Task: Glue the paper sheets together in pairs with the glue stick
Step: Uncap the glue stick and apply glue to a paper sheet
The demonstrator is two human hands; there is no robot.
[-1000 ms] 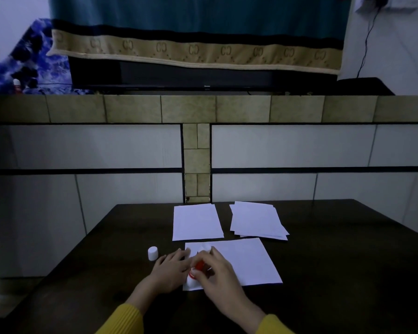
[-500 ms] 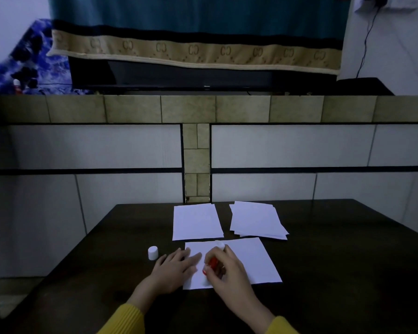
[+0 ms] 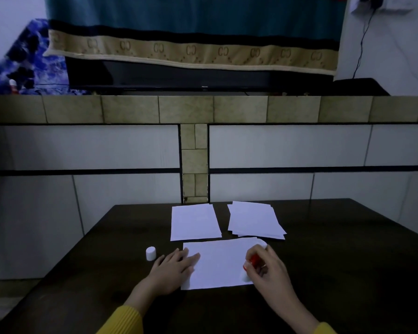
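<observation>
The left hand point(image 3: 173, 268) lies flat, fingers spread, pressing the near sheet point(image 3: 221, 261) onto the table point(image 3: 336, 249). The right hand point(image 3: 267, 267) grips the glue stick point(image 3: 252, 260) at the sheet's right edge. The cap point(image 3: 150, 253) stands left. Beyond lie a single sheet point(image 3: 194, 221) and a stack point(image 3: 255, 219).

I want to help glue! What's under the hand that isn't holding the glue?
The left hand rests flat on the left end of a white paper sheet, which lies on the dark table. Whether a second sheet lies beneath cannot be seen.
</observation>
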